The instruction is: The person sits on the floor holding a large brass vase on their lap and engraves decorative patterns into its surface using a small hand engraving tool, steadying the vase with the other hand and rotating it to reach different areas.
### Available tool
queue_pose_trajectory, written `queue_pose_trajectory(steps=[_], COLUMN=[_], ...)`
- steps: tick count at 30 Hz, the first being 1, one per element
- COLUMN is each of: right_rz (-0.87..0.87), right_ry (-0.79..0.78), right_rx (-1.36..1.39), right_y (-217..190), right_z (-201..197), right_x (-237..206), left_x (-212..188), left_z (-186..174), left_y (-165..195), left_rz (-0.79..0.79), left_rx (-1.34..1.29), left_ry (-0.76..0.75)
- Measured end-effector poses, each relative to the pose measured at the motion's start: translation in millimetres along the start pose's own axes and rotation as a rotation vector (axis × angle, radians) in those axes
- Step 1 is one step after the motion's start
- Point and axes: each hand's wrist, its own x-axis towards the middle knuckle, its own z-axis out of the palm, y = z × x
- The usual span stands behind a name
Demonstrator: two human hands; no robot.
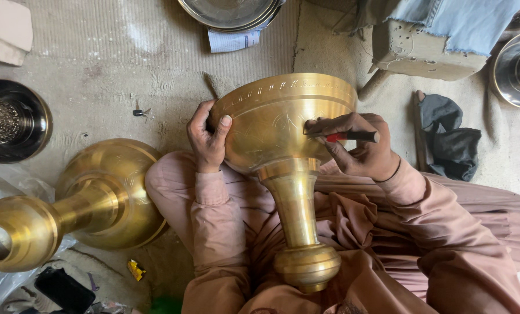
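A large brass goblet-shaped vessel [283,125] lies across my lap, its bowl pointing away and its stem and round knob [306,264] toward me. My left hand [206,138] grips the left side of the bowl, thumb on the outer wall. My right hand [361,150] holds a black and red marker pen [348,136] with its tip against the bowl's surface, where faint engraved lines show.
A second brass vessel [91,203] lies on its side to my left. A dark metal bowl [13,121] sits further left, steel bowls at the top [231,13] and right edge [518,68]. A block with denim cloth [425,49] and a dark rag [450,136] lie to the right.
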Motion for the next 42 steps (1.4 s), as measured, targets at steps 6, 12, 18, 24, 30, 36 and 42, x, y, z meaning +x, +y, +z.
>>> queue_pose_trajectory(steps=[6, 12, 18, 24, 30, 36, 42], right_rz=[-0.008, -0.005, 0.069, 0.018, 0.006, 0.103, 0.118], right_ry=[0.019, 0.057, 0.236, 0.079, 0.036, 0.069, 0.004], right_rx=[0.032, 0.023, 0.194, 0.083, 0.020, -0.007, 0.052], right_y=[-0.7, -1.8, -3.8, -5.2, -4.9, -4.6, -5.4], right_z=[3.6, -0.8, 1.7, 7.8, 14.0, 17.1, 10.0], right_x=[-0.2, 0.6, -1.2, 5.5, 13.7, 13.0, 13.9], left_x=[-0.6, -0.2, 0.0, -0.4, -0.5, 0.2, -1.1], left_z=[-0.4, -1.3, -1.2, -1.5, -2.5, -2.7, -2.7], left_y=[-2.0, -1.9, -0.9, 1.2, 2.1, 0.4, -0.4], left_rz=[-0.008, -0.004, 0.001, -0.005, -0.006, 0.007, -0.009], left_rx=[-0.002, -0.012, -0.024, -0.008, -0.008, -0.012, -0.009], left_ry=[0.004, -0.009, -0.005, -0.007, -0.008, -0.012, -0.015])
